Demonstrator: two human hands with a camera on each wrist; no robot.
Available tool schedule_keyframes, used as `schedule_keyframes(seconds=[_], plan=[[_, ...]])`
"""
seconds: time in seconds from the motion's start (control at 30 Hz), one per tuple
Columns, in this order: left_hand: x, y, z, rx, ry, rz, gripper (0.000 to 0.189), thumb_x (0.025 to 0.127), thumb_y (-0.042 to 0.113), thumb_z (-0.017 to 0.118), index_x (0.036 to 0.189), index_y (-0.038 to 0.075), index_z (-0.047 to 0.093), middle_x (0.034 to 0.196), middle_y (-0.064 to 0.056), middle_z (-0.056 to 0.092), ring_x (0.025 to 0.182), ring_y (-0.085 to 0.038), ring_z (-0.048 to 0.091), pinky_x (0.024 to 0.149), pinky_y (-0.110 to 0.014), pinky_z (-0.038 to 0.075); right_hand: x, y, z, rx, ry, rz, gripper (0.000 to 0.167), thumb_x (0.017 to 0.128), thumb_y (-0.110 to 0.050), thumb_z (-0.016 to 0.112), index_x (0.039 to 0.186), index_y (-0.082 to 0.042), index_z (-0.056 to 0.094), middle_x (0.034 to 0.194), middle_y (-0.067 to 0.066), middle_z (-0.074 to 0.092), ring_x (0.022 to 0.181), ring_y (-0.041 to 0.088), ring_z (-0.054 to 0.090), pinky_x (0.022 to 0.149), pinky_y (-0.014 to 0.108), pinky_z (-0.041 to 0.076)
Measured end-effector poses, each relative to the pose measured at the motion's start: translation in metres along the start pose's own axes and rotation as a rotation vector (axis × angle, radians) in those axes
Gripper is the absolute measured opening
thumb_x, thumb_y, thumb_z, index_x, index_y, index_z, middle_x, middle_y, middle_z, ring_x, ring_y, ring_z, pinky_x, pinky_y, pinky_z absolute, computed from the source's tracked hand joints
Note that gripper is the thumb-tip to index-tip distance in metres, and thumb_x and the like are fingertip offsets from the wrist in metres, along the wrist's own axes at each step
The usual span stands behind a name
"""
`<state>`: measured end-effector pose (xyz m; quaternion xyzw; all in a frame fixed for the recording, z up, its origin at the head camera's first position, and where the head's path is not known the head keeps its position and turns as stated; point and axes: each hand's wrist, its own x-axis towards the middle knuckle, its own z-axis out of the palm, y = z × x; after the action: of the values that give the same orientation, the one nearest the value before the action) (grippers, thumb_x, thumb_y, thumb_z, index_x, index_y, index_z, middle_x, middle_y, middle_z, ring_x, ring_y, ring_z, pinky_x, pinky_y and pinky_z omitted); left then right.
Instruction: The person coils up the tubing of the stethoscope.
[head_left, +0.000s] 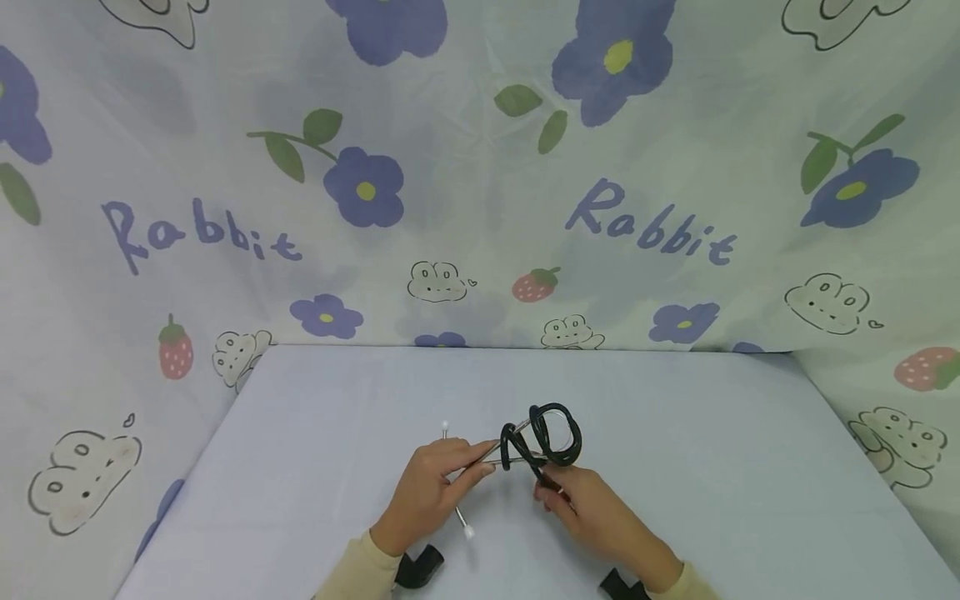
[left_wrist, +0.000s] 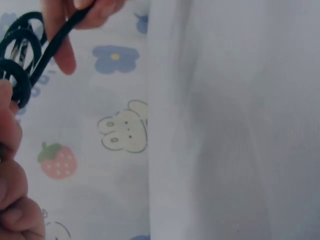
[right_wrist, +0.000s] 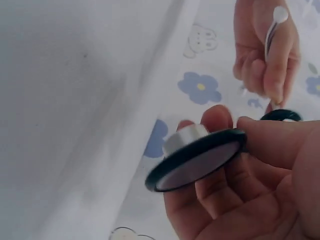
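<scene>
A stethoscope with dark tubing [head_left: 573,442] is held above the white table between both hands. My left hand [head_left: 427,492] grips its metal ear tubes, and the white ear tips [head_left: 468,532] stick out on either side of that hand. The dark tubing is looped in coils around the metal tubes, also visible in the left wrist view. My right hand [head_left: 592,508] pinches the tubing beside the coils. In the right wrist view the round chest piece [right_wrist: 197,162], dark-rimmed with a pale disc, lies by the curled fingers of the right hand [right_wrist: 250,195].
The white tabletop [head_left: 300,433] spreads around and beyond the hands. Behind it and along the sides hangs a cloth [head_left: 480,208] printed with flowers, rabbits and strawberries. Black devices sit at the wrists, one by the left sleeve [head_left: 360,571].
</scene>
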<state>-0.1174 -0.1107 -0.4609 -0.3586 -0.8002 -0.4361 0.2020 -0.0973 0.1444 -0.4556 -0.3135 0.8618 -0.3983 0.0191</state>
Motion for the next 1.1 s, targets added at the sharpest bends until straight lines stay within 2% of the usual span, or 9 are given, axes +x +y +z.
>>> schedule_keyframes(seconds=[0.07,0.17,0.27,0.43,0.57,0.73,0.87,1.0,1.1], plan=[[0.0,0.0,0.0,0.038,0.021,-0.015,0.029,0.091,0.013,0.075,0.12,0.009,0.075,0.071,0.014,0.056,0.062,-0.002,0.044,0.057,-0.012,0.036,-0.001,-0.007,0.0,-0.079,0.005,0.004,0.011,0.099,-0.007,0.063,0.11,-0.003,0.065,0.085,-0.01,0.058,0.075,0.0,0.051,0.065,0.022,0.049],[0.0,0.001,0.0,0.106,0.048,-0.05,0.029,0.089,0.013,0.076,0.118,0.01,0.076,0.068,0.015,0.052,0.058,-0.008,0.045,0.055,-0.01,0.034,-0.005,-0.016,-0.001,-0.167,0.016,0.009,0.029,0.097,-0.003,0.064,0.126,0.0,0.062,0.089,-0.011,0.058,0.078,0.0,0.051,0.069,0.024,0.049],[0.0,0.002,0.001,0.173,0.051,-0.087,0.03,0.088,0.014,0.078,0.118,0.011,0.076,0.068,0.015,0.052,0.057,-0.011,0.046,0.055,-0.011,0.035,-0.009,-0.022,-0.003,-0.209,0.021,-0.001,0.038,0.096,-0.002,0.064,0.134,-0.001,0.06,0.091,-0.012,0.059,0.08,-0.001,0.052,0.071,0.024,0.05],[-0.002,0.003,0.002,0.262,0.027,-0.112,0.03,0.087,0.017,0.079,0.116,0.013,0.077,0.068,0.015,0.053,0.06,0.0,0.039,0.056,-0.015,0.036,-0.012,-0.028,-0.007,-0.235,0.055,-0.067,0.04,0.091,0.002,0.064,0.131,-0.002,0.064,0.093,-0.01,0.061,0.079,-0.002,0.05,0.068,0.02,0.047],[-0.002,0.003,0.003,0.326,-0.011,-0.113,0.03,0.086,0.02,0.08,0.116,0.015,0.078,0.068,0.016,0.052,0.061,0.004,0.035,0.056,-0.015,0.036,-0.013,-0.032,-0.012,-0.244,0.115,-0.128,0.04,0.085,0.006,0.067,0.123,-0.004,0.07,0.097,-0.009,0.062,0.077,-0.002,0.049,0.065,0.015,0.045],[-0.003,0.004,0.002,0.366,-0.073,-0.081,0.028,0.088,0.023,0.078,0.115,0.015,0.078,0.069,0.015,0.057,0.06,0.004,0.037,0.057,-0.016,0.038,-0.015,-0.034,-0.016,-0.242,0.155,-0.141,0.037,0.085,0.005,0.071,0.119,-0.009,0.071,0.106,-0.005,0.066,0.08,0.0,0.054,0.066,0.017,0.048],[-0.002,0.004,0.001,0.391,-0.11,-0.041,0.025,0.089,0.022,0.078,0.113,0.015,0.079,0.072,0.013,0.061,0.061,0.003,0.041,0.057,-0.017,0.041,-0.016,-0.035,-0.018,-0.235,0.157,-0.122,0.033,0.087,0.002,0.074,0.116,-0.013,0.072,0.112,-0.006,0.062,0.086,0.003,0.058,0.069,0.018,0.051],[-0.002,0.005,0.003,0.418,-0.145,0.007,0.024,0.088,0.022,0.079,0.111,0.016,0.079,0.073,0.013,0.062,0.062,0.003,0.043,0.058,-0.017,0.042,-0.015,-0.033,-0.02,-0.221,0.183,-0.139,0.03,0.085,0.002,0.077,0.108,-0.016,0.071,0.111,-0.009,0.055,0.088,0.003,0.058,0.073,0.017,0.051],[-0.002,0.007,0.004,0.413,-0.15,0.025,0.024,0.087,0.022,0.079,0.111,0.016,0.079,0.073,0.013,0.062,0.061,0.003,0.042,0.058,-0.016,0.041,-0.015,-0.032,-0.021,-0.202,0.21,-0.158,0.033,0.083,0.003,0.078,0.109,-0.016,0.068,0.11,-0.011,0.055,0.088,0.001,0.058,0.074,0.016,0.051]])
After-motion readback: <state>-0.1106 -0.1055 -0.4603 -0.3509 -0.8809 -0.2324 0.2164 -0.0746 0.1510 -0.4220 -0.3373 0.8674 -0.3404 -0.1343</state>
